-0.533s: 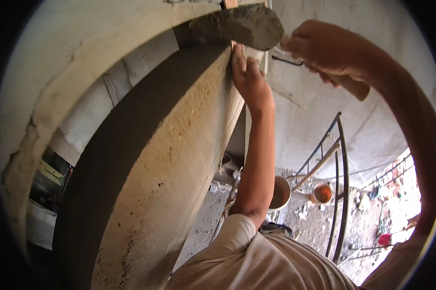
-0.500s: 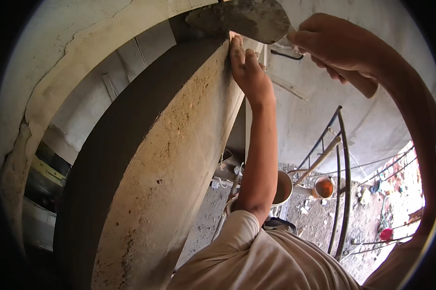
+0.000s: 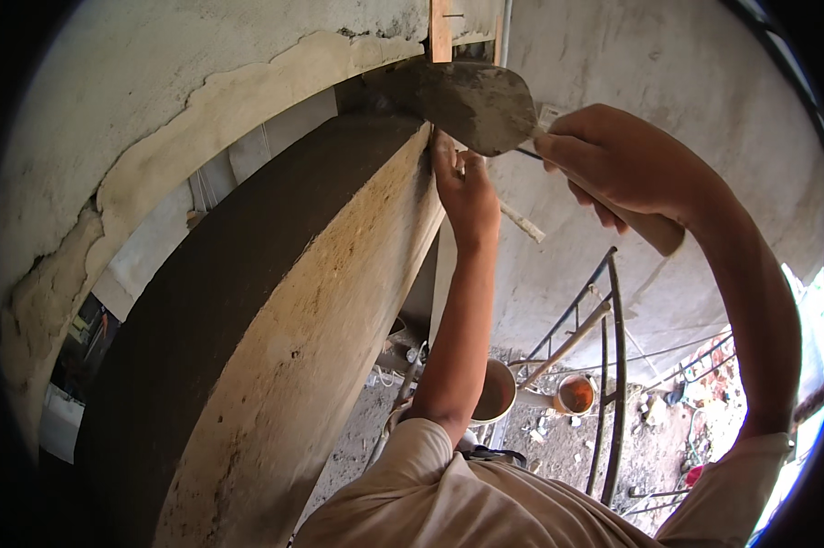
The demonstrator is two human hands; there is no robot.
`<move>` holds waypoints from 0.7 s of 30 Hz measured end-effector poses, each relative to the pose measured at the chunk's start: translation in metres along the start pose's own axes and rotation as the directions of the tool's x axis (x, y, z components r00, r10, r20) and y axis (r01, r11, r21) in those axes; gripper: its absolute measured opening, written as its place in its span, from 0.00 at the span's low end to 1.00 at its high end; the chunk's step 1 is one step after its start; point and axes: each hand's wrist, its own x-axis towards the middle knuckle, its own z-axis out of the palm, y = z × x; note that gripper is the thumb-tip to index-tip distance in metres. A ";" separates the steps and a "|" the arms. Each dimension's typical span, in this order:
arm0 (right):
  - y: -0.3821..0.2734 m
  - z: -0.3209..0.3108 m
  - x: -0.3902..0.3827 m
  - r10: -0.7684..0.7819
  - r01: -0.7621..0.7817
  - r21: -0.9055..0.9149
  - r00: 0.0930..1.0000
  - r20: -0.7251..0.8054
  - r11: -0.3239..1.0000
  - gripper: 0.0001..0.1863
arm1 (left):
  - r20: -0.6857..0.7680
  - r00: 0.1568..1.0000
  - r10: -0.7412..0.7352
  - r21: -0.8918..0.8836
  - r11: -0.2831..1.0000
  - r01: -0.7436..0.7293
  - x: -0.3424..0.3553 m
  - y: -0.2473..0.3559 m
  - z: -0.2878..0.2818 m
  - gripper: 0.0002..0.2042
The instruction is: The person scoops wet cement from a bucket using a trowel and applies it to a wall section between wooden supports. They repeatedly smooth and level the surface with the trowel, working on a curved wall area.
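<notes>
High in front of me, my right hand is wrapped round the wooden handle of a trowel. Its wide blade, smeared with grey mortar, lies against the upper end of a curved band of dark, smooth mortar. My left hand is raised just below the blade. Its fingers stretch up along the upper end of the rough, pale side face of the arch, thumb apart; part of them is hidden from view. No tool shows clearly in it.
A wooden strip with a nail hangs above the blade. At left runs a cracked plaster edge. Below stand a bucket, a container with orange inside and a metal frame on rubble-strewn ground.
My view has tipped upward, so the arch and both hands sit lower in the picture. The trowel stays at the band's upper end, and the wooden strip above has come into view.
</notes>
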 end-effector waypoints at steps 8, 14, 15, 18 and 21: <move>-0.036 -0.027 0.020 0.058 -0.049 -0.231 0.998 0.032 0.972 0.20 | 0.010 1.000 0.006 0.045 0.999 -0.007 -0.002 0.011 -0.003 0.30; -0.067 -0.048 0.018 0.189 -0.191 -0.463 0.981 -0.051 0.865 0.19 | 0.005 1.000 -0.025 0.026 0.999 0.025 -0.006 0.033 0.007 0.30; -0.068 -0.045 0.019 0.188 -0.187 -0.486 0.981 -0.048 0.854 0.19 | 0.017 0.998 0.060 0.041 0.997 -0.061 -0.001 0.016 -0.003 0.30; -0.074 -0.050 0.012 0.189 -0.197 -0.537 0.979 -0.071 0.820 0.18 | -0.031 0.998 -0.052 0.036 0.998 0.053 -0.001 0.032 0.000 0.30; -0.072 -0.055 0.006 0.215 -0.238 -0.568 0.971 -0.108 0.788 0.18 | -0.051 0.992 -0.115 0.036 0.993 0.117 -0.005 0.038 0.007 0.30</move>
